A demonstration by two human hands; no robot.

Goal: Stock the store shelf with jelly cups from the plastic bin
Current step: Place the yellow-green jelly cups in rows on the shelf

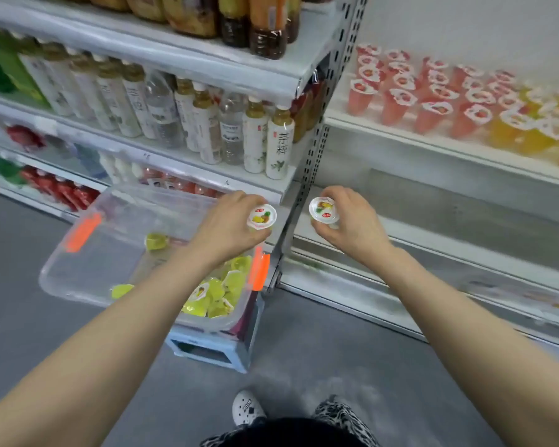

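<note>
even, bright, seemingly overhead light; faint shadows. wide-angle bending at edges. motion blur softens the red jelly cups point(433, 91) and left bottles point(117, 91).

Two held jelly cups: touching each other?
Apart. Head view shows the shelf upright in the gap between the left-hand cup and the right-hand cup.

**Person's appearance, head camera**

Left hand point(229, 222) and right hand point(352, 221): bare. Both forearms are bare as far back as the view's edge.

Low centre: white perforated rubber clog point(248, 408) on one foot. Small dark charms sit in its holes; any markings on them are too small to read.

Beside it: black-and-white animal-print fabric trousers point(342, 414), with a blotchy spotted pattern.

Bottom centre: plain black patch point(288, 430). Garment or hair, cannot tell.
</note>
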